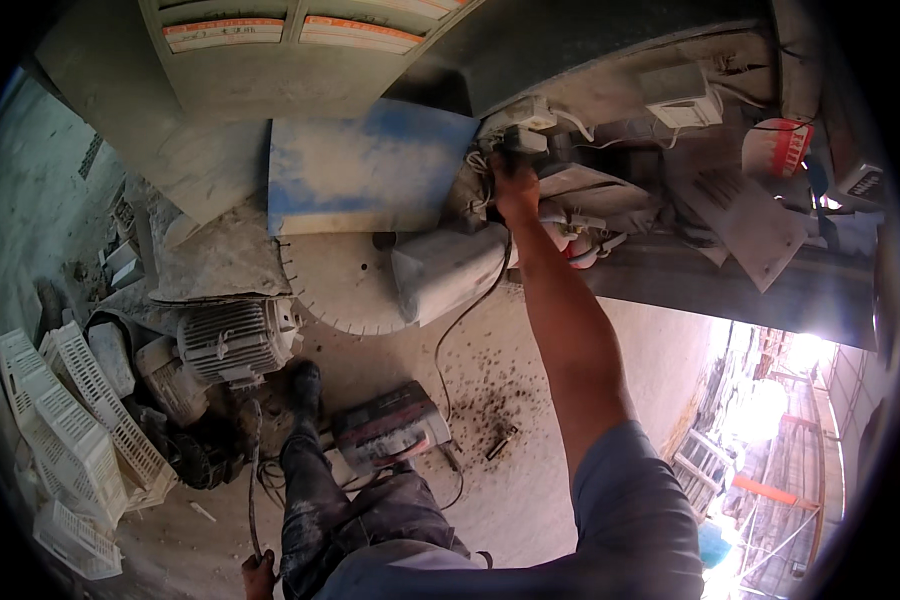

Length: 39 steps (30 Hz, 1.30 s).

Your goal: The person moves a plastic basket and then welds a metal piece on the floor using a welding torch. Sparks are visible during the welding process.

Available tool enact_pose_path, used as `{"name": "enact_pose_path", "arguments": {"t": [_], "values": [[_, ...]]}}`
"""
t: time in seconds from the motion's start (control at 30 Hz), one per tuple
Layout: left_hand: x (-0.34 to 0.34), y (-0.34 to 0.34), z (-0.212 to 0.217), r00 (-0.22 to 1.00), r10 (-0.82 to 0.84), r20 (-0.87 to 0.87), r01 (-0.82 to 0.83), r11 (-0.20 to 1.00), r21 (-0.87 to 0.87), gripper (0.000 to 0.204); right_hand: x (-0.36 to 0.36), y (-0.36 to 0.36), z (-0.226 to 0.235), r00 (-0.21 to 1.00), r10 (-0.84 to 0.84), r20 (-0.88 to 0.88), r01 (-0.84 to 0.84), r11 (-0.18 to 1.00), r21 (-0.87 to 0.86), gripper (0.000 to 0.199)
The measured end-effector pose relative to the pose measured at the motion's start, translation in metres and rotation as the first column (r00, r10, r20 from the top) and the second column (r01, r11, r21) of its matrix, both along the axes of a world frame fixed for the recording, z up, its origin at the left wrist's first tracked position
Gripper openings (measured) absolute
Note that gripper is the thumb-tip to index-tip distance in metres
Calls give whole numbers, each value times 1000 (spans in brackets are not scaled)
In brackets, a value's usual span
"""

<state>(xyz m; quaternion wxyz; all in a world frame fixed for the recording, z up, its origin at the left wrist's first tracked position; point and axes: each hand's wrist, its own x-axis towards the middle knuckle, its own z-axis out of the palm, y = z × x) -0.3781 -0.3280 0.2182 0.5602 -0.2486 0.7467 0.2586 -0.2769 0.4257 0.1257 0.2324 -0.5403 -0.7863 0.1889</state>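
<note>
My right arm reaches up to a cluttered ledge, where my right hand (515, 192) is closed beside a small grey box (526, 141). Shadow hides its fingertips and whatever they grip. A thin black cable (448, 345) hangs from beside this hand and curves down toward the floor. Looped wires (478, 165) lie just left of the hand. Low at the lower edge, my left hand (258, 577) is wrapped round a dark cable (256, 500), which rises from the fist toward an electric motor.
A finned electric motor (232, 342) sits left of my legs, near white plastic crates (80, 440). Ahead are a large toothed saw blade (345, 290) and a blue panel (370, 165). A dark-and-red box (390, 425) stands by my legs. Loose sheets (745, 225) litter the ledge.
</note>
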Motion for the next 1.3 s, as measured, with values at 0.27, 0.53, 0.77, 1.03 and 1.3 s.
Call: {"name": "enact_pose_path", "arguments": {"t": [0.27, 0.53, 0.77, 1.03, 1.3], "values": [[-10, 1, -4, 999, -35, 35, 35, 999, -11, 34, 2, 9, -12, 978, -88, 188, 67, 991, 117, 59], [-32, -37, -43, 945, -323, 49, 325, 945, -37, 39, 36, -38, 16, 903, -93, 419, 48, 992, 118, 68], [-37, -41, -31, 896, -442, -49, 443, 897, 8, 45, 182, -285, 48, 969, -211, 126, 246, 817, -522, 60], [2, -81, -1, 943, -210, -258, 209, 977, -33, 30, 367, -544, 65, 961, -95, 258, 263, 590, -763, 61], [73, -171, 52, 829, 16, -558, 247, 886, 392, 43, 498, -750, 28, 916, -400, 29, 257, 531, -808, 54]]}}
